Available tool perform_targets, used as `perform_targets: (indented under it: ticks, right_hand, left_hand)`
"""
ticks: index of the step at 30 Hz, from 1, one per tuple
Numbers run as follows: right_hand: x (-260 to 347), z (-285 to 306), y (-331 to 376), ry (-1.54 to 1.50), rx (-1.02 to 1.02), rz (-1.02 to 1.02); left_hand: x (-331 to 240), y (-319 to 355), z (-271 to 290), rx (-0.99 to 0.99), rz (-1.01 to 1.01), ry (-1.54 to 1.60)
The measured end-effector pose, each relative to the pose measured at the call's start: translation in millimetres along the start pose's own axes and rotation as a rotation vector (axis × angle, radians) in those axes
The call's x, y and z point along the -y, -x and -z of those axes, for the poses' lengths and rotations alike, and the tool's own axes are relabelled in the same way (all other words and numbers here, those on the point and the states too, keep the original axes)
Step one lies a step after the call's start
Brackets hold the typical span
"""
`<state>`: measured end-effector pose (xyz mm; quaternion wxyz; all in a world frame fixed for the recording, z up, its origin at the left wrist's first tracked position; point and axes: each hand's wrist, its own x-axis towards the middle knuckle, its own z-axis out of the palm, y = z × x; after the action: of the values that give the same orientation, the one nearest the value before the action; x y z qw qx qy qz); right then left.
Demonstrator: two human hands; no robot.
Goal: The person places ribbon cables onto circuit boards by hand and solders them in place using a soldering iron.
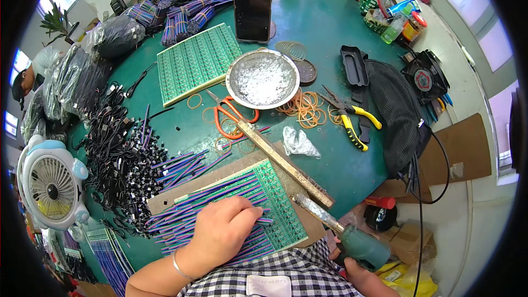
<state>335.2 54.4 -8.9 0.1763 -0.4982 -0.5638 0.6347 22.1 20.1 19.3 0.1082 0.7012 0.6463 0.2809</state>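
Observation:
My left hand (225,228) is closed over the circuit board panel (283,203), thumb and fingertips pinched together at the ends of the coloured ribbon wires (209,195). Many such wires lie side by side across the green panel, which rests on a brown board (165,202). In my right hand (355,275), at the lower right, is a soldering iron (363,247) with a thick green body. Its metal barrel points up and left, the tip close to the panel's right edge. A wooden stick (286,165) with an aged surface slants just beyond the tip.
Beyond the panel stand a metal bowl (263,80) of silvery flakes, orange scissors (234,118), rubber bands (305,109) and yellow-handled pliers (352,121). A phone (253,8) stands upright behind. Black connector cables (113,148) and a fan (52,187) occupy the left; a black bag (388,115) lies right.

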Motion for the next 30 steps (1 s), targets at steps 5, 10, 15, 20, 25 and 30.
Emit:
perform_targets:
  ticks: [5, 10, 15, 20, 25, 30]
  right_hand:
    - [6.3, -6.7, -0.1, 0.054, 0.061, 0.331]
    - [12.6, -5.1, -12.0, 0.114, 0.169, 0.438]
    - [62.2, -17.0, -19.6, 0.188, 0.119, 0.120]
    - [27.1, -7.8, -21.7, 0.546, 0.083, 0.422]
    - [32.3, -9.7, -22.8, 0.507, 0.088, 0.429]
    - [40.8, -14.5, -25.3, 0.483, 0.037, 0.456]
  left_hand:
    - [3.6, 3.7, -11.9, -0.010, 0.024, -0.024]
    - [1.5, 1.0, -16.2, 0.038, 0.004, -0.050]
    - [0.3, 0.7, -15.3, 0.042, 0.028, -0.078]
    - [-0.7, 0.5, -14.5, 0.069, 0.042, -0.089]
    - [-0.4, 0.5, -13.5, 0.080, 0.046, -0.083]
    - [-0.1, 0.8, -14.5, 0.078, 0.046, -0.078]
